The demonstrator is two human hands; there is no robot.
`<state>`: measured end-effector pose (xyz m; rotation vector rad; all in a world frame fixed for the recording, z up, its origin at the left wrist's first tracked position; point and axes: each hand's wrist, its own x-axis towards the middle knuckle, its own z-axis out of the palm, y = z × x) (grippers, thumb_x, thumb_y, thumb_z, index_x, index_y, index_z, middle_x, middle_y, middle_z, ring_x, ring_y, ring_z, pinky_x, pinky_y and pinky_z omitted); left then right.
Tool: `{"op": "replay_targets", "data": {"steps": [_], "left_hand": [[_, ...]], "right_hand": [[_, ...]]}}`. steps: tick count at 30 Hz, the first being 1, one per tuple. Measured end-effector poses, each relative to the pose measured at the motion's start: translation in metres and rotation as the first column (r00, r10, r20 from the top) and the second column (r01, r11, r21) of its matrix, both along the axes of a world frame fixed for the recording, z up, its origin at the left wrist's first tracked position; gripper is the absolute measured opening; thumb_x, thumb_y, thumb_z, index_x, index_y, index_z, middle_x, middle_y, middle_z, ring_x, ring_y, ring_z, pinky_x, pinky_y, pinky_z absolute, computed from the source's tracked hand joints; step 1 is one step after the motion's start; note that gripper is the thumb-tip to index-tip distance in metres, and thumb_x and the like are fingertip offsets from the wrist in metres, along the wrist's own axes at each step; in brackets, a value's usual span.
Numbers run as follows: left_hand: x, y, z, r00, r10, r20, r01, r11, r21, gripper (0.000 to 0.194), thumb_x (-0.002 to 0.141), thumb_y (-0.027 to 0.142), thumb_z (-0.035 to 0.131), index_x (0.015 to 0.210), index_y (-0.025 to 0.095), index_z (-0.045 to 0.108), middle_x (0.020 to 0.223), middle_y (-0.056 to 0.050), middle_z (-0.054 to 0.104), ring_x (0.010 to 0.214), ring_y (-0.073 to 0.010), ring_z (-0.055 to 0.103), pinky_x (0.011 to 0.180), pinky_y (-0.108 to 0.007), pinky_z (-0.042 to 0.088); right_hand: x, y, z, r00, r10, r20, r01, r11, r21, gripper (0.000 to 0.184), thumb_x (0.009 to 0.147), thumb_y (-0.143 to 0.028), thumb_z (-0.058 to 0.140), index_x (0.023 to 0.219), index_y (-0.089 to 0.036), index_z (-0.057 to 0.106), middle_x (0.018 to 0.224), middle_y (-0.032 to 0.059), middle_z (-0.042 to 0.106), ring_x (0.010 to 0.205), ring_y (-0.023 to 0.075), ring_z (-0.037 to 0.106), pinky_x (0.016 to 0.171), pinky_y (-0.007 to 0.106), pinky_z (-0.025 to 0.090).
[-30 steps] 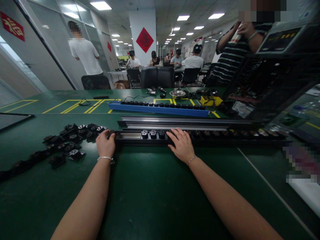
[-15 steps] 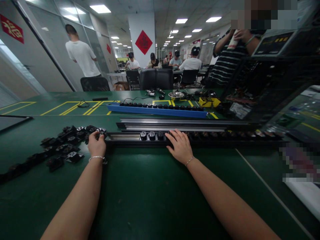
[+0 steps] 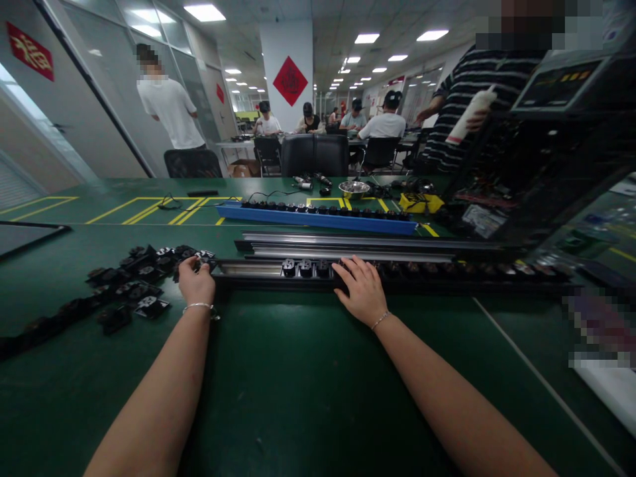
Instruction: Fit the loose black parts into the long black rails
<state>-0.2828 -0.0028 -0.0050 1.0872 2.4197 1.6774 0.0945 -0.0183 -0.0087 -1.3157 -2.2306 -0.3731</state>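
Several sockets (image 3: pixel 305 267) in rail (image 3: pixel 253 269); right hand (image 3: pixel 362 285) spread over some, left hand (image 3: pixel 197 282) at end, grip unclear. Loading, seemingly; next needs alignment.

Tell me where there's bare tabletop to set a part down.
The widest free patch of green table lies between the left forearm and right forearm, this side of the black channel. Another lies left of the left forearm, nearer than the heaped black modules. It is crowded among those modules and beyond the channel, where metal rails lie.
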Motion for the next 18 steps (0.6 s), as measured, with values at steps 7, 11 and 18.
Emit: {"op": "replay_targets", "data": {"steps": [7, 11, 18], "left_hand": [[-0.007, 0.005, -0.002, 1.000, 0.011, -0.001, -0.011, 0.999, -0.034, 0.033, 0.080, 0.022, 0.052, 0.112, 0.015, 0.054, 0.114, -0.008, 0.062, 0.108, -0.0203, 0.056, 0.099, -0.035, 0.040], [-0.026, 0.009, 0.001, 1.000, 0.004, -0.022, -0.006, 0.995, -0.096, 0.030, 0.081, 0.020, 0.051, 0.110, 0.015, 0.054, 0.109, -0.006, 0.063, 0.103, -0.0199, 0.058, 0.097, -0.038, 0.042], [-0.056, 0.002, 0.000, 0.987, -0.064, -0.149, 0.028, 0.972, -0.235, 0.028, 0.078, 0.014, 0.051, 0.106, 0.014, 0.056, 0.107, -0.007, 0.063, 0.107, -0.0240, 0.055, 0.098, -0.043, 0.040]], "right_hand": [[-0.001, -0.001, 0.001, 1.000, -0.001, 0.003, 0.001, 1.000, -0.008, 0.049, 0.083, -0.033, 0.052, 0.132, -0.027, 0.047, 0.139, 0.0050, 0.046, 0.134, 0.0243, 0.029, 0.109, 0.044, 0.022], [-0.002, -0.002, 0.001, 1.000, -0.005, -0.007, 0.005, 1.000, -0.005, 0.049, 0.083, -0.032, 0.052, 0.132, -0.027, 0.048, 0.139, 0.0051, 0.046, 0.134, 0.0244, 0.029, 0.109, 0.045, 0.022], [-0.003, -0.001, 0.000, 1.000, 0.002, -0.022, -0.002, 1.000, -0.009, 0.049, 0.082, -0.032, 0.053, 0.131, -0.027, 0.048, 0.138, 0.0052, 0.047, 0.133, 0.0244, 0.030, 0.109, 0.044, 0.021]]}}
